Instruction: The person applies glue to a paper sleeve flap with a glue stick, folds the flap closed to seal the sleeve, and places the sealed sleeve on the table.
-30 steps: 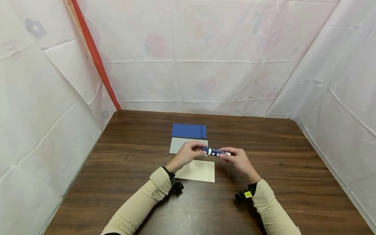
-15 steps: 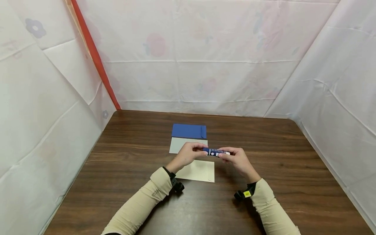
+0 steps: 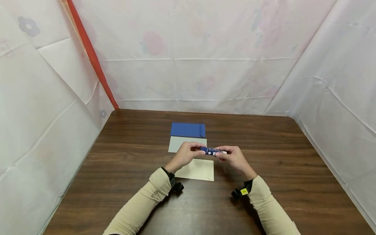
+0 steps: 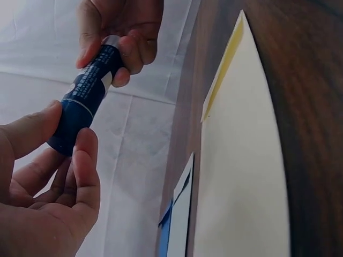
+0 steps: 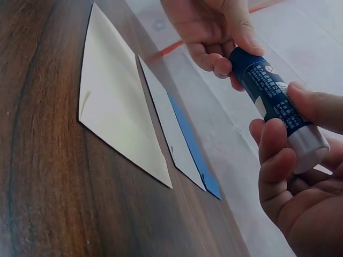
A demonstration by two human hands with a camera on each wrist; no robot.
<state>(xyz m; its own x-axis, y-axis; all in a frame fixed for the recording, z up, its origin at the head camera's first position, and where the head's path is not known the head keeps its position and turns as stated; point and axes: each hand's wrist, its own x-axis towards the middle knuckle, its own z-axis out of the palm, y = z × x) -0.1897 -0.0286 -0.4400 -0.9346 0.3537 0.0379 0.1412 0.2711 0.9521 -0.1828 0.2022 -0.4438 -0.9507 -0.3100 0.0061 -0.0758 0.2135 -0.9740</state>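
Note:
A dark blue glue stick [image 3: 210, 151] with a white base is held level above the table between both hands. My left hand [image 3: 186, 154] pinches its blue cap [image 4: 71, 124] between thumb and fingers. My right hand [image 3: 235, 159] grips the body near the white base [image 5: 310, 148]. In the left wrist view only a thin pale line shows between cap and body. Below the hands lies a cream envelope [image 3: 196, 169], partly covered by the left hand and wrist in the head view. A pale grey envelope [image 3: 175, 144] lies beyond it, partly hidden by the left hand.
A blue envelope [image 3: 185, 129] lies just beyond the pale grey one, on the dark wood table [image 3: 264, 140]. White patterned sheets [image 3: 188, 78] hang along the back and both sides. A red strip [image 3: 92, 57] runs down the back left corner.
The white band between the glue stick's cap and body has narrowed to a thin line as the hands drew closer together. The head view has shifted slightly.

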